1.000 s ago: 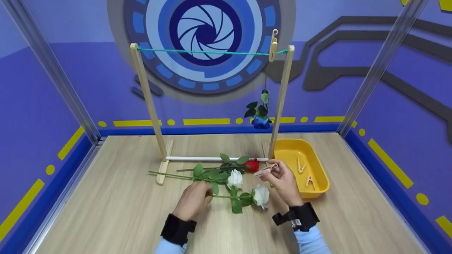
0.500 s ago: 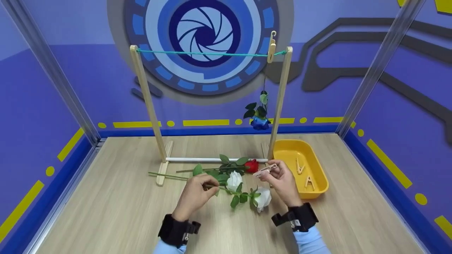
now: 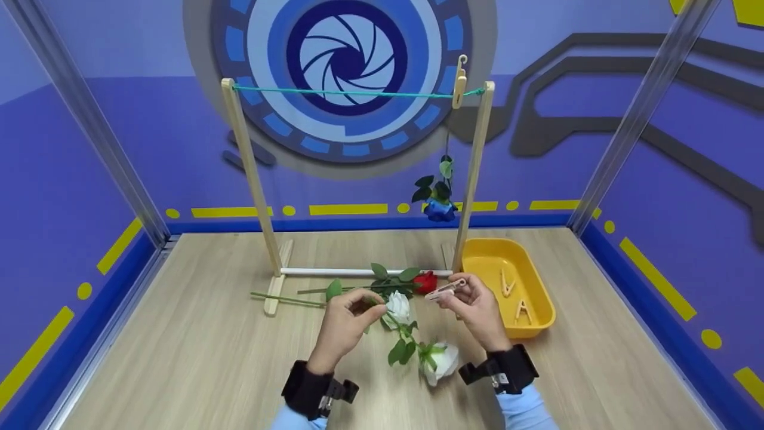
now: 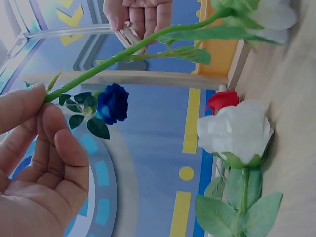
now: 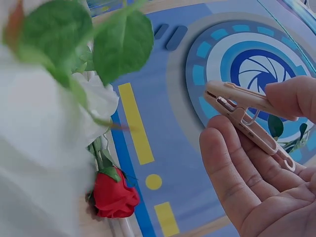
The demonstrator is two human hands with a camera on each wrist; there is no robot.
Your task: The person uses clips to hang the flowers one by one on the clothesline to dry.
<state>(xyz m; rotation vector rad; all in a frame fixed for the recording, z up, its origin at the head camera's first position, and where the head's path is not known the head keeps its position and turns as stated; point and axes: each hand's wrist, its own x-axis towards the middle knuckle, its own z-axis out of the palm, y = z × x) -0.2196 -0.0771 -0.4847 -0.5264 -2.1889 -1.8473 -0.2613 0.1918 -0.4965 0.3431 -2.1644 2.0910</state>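
My left hand (image 3: 348, 321) pinches the stem end of a white rose (image 3: 439, 362) between thumb and forefinger. The bloom hangs lower than the fingers, with the stem (image 4: 123, 53) slanting away from them in the left wrist view. In my right hand (image 3: 481, 310) a beige clothespin (image 5: 247, 116) lies between thumb and fingers, its tip pointing out past the fingertips. Behind the left hand, another white rose (image 3: 397, 309) and a red rose (image 3: 425, 282) lie on the table. From the green line (image 3: 346, 91) a blue rose (image 3: 440, 209) hangs upside down, under a clothespin (image 3: 459, 88) clipped there.
A wooden frame (image 3: 253, 173) holds the line between two posts, with a white bar (image 3: 358, 272) across its base. To the right, a yellow tray (image 3: 540, 280) holds two clothespins (image 3: 523, 310). Patterned walls enclose the wooden table (image 3: 197, 358).
The left hand has risen and shifted right with the white rose's stem. Its bloom has swung down and nearer the person. The right hand keeps its clothespin almost in place.
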